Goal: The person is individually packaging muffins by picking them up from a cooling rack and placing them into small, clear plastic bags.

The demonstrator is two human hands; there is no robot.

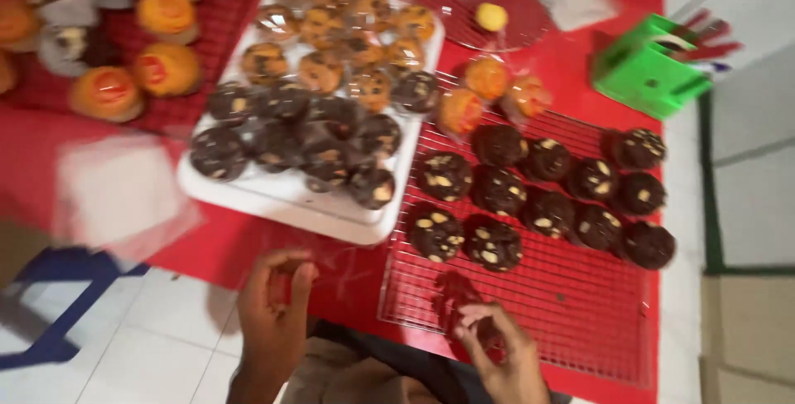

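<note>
Both hands pinch a clear plastic bag (364, 276) at the red table's (580, 64) near edge. The left hand (273, 309) grips one end, the right hand (497, 346) the other, over the wire rack's (571, 305) near corner.

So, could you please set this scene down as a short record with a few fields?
Surface: red table above a white tiled floor
Left hand: left hand raised at the table's near edge, fingers curled; the blur hides what it holds
Right hand: right hand over the near edge of the wire cooling rack, fingertips pinched on something too blurred to name
On the rack: dark chocolate cookies, unwrapped
White tray: white tray carrying wrapped dark and golden cookies
Far right: green holder
</note>
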